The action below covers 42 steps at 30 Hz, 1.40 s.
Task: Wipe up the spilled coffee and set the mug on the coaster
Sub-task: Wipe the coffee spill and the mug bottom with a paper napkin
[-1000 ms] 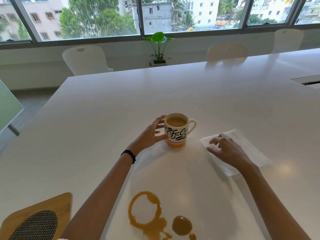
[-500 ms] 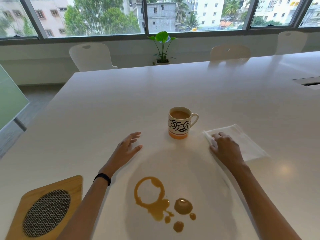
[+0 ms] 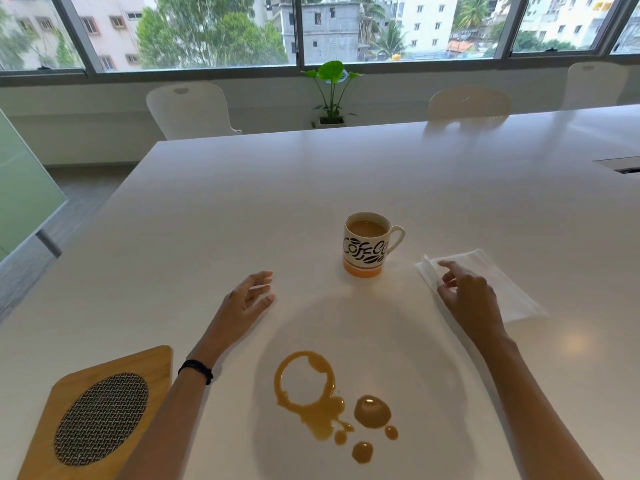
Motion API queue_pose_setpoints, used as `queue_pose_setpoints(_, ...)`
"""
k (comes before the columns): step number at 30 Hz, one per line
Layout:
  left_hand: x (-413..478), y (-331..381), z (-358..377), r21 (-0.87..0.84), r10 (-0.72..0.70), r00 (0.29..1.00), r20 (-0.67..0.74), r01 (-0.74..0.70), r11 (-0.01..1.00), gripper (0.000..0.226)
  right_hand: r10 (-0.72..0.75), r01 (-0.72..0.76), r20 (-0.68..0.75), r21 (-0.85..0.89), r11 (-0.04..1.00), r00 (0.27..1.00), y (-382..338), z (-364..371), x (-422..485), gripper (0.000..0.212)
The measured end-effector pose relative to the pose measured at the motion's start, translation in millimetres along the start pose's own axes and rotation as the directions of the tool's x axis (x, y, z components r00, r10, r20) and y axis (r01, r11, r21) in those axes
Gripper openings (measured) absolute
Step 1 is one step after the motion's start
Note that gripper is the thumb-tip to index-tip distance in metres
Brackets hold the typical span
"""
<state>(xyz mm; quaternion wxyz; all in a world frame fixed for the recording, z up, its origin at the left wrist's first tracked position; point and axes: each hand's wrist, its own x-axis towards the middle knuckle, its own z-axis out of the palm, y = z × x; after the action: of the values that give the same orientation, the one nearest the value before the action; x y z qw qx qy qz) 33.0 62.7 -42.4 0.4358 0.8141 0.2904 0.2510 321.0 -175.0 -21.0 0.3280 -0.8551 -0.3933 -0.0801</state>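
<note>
A cream mug (image 3: 366, 249) lettered "Coffee", with an orange base, stands upright on the white table (image 3: 311, 174), full of coffee. A brown spill (image 3: 327, 405), a ring with several drops, lies near me in front of the mug. A folded white napkin (image 3: 498, 285) lies to the mug's right. My right hand (image 3: 465, 299) rests on the napkin's left edge, fingers curled at its corner. My left hand (image 3: 247, 299) hovers open left of the mug, holding nothing. A wooden coaster (image 3: 100, 414) with a woven oval inset sits at the near left.
White chairs (image 3: 188, 109) stand along the table's far side, and a potted plant (image 3: 330, 91) sits by the window. A recessed slot (image 3: 623, 166) is in the tabletop at far right. A green glass panel (image 3: 24, 188) stands at left.
My left hand let go of the mug and drew back toward me, open. My right hand stayed on the napkin and its fingers curled at the napkin's corner. The view tilted down.
</note>
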Motion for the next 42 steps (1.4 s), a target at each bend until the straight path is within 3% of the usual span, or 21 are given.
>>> queue_pose_setpoints(25,-2,1,0,-0.022,-0.035,0.999,0.028,0.036,0.999,0.036,-0.037,0.037,-0.008,-0.06,0.998,0.999,7,7,-3,0.024)
queue_pose_setpoints(32,-4,7,3,-0.001,-0.001,1.0,0.023,0.001,1.0,0.031,0.013,-0.025,-0.186,-0.062,0.998,0.982,4,-4,-2,0.023)
queue_pose_setpoints(37,-8,20,10,-0.019,0.021,0.999,0.029,-0.02,1.0,0.03,0.086,-0.084,-0.351,0.02,0.996,0.933,-5,-26,-3,0.021)
queue_pose_setpoints(42,-17,36,30,-0.097,0.055,0.99,0.13,-0.042,0.994,0.028,0.081,0.006,-0.335,0.252,0.968,0.939,-31,-47,-15,0.018)
